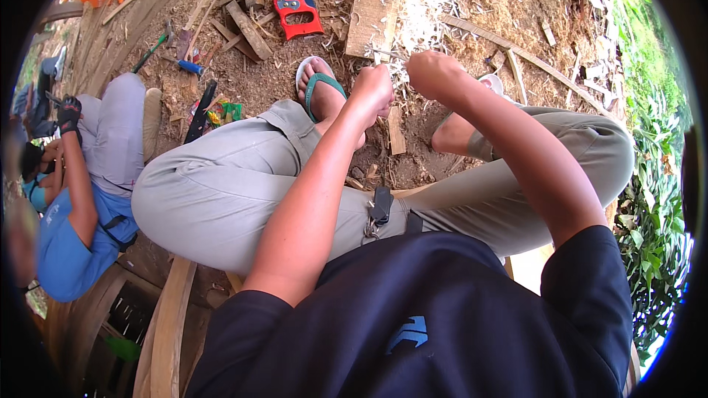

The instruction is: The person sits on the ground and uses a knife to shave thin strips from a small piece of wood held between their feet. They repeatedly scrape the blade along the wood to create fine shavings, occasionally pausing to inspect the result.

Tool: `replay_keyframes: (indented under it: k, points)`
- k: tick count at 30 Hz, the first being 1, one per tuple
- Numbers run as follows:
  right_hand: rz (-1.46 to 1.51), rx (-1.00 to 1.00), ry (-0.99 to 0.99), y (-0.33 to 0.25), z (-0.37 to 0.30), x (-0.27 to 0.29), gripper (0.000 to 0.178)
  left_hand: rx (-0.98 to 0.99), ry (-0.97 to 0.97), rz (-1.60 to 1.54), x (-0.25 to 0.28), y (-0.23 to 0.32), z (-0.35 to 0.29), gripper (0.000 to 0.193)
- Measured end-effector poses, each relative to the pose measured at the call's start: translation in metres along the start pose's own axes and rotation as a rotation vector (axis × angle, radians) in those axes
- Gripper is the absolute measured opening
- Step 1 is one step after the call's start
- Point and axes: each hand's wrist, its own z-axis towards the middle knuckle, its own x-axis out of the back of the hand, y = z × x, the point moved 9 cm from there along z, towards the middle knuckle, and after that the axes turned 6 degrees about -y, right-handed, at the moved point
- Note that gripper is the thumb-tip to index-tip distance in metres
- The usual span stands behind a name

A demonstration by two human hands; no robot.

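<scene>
My left hand is closed between my feet, its fingers curled out of sight. Just right of it, my right hand is also closed, a small gap apart. A thin, narrow piece, perhaps a blade or sliver, shows between the two hands; which hand holds it I cannot make out. Directly ahead of them lies a flat wooden board, with pale curled shavings heaped along its right side. Below the hands a short wood piece rests on the ground.
A handsaw with a red handle lies ahead on the left, near wood offcuts. A blue-handled tool is farther left. Another person in blue sits at the left. A long curved strip and green plants lie right.
</scene>
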Motion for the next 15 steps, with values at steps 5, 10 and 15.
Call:
replay_keyframes:
  k: [5,10,15]
  points:
    - [-0.026,0.031,0.017,-0.015,-0.042,0.014,0.020,0.011,0.072,0.031,0.008,-0.002,0.002,0.023]
    - [-0.003,-0.089,0.078,-0.013,-0.036,0.013,0.023,0.031,0.076,0.086,0.003,0.001,-0.005,0.026]
    - [-0.011,-0.127,0.105,-0.004,0.005,0.011,0.022,-0.008,0.054,0.020,0.002,0.002,-0.001,0.028]
